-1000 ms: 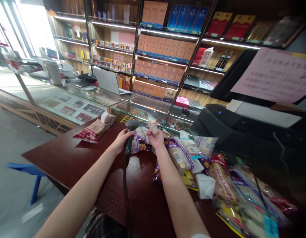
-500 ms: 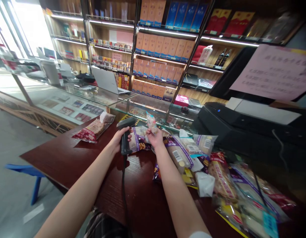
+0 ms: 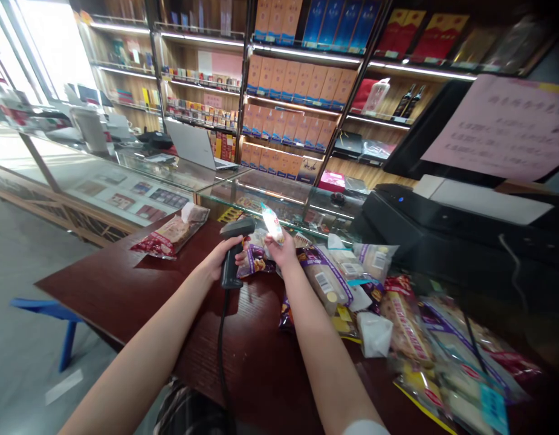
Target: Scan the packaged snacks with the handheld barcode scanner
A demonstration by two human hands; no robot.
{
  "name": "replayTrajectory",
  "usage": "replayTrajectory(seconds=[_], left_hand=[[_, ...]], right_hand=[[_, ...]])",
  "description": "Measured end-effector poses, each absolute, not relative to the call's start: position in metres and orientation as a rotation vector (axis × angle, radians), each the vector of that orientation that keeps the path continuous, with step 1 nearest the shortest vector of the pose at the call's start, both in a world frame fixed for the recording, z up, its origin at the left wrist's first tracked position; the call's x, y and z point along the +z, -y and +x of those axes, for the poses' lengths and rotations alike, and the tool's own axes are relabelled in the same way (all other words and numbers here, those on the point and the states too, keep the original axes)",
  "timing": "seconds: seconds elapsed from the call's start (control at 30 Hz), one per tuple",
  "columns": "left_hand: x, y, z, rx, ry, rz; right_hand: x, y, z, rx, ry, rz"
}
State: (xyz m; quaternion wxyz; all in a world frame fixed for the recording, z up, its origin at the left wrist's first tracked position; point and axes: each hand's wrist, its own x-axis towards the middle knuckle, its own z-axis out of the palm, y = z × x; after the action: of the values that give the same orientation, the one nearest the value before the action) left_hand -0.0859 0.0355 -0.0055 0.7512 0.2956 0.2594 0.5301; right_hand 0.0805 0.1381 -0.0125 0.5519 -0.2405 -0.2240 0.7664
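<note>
My left hand is wrapped round the handle of a black barcode scanner, its head turned toward my right hand. A cable runs down from the scanner toward me. Between the fingers of my right hand is a small clear packet, lit bright white, with a blue edge on top; what is inside it I cannot make out. Just behind the hands lies a purple-trimmed food bag with a walnut picture. More purple-trimmed bread bags are heaped right of my right hand.
One red bread bag lies apart at the left of the dark wooden table. A black printer stands at right, behind several packaged breads. A glass counter borders the table; a blue stool is at left.
The small packet has tilted left and now shines brightly, where it was dim before. The scanner has shifted slightly right, toward the packet. Both hands keep their hold.
</note>
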Motion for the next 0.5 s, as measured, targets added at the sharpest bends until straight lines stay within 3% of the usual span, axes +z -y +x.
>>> replayTrajectory(seconds=[0.5], left_hand=[[0.009, -0.028, -0.086, 1.16, -0.636, 0.555]], right_hand=[[-0.011, -0.135, 0.08, 1.793, 0.553, -0.588]])
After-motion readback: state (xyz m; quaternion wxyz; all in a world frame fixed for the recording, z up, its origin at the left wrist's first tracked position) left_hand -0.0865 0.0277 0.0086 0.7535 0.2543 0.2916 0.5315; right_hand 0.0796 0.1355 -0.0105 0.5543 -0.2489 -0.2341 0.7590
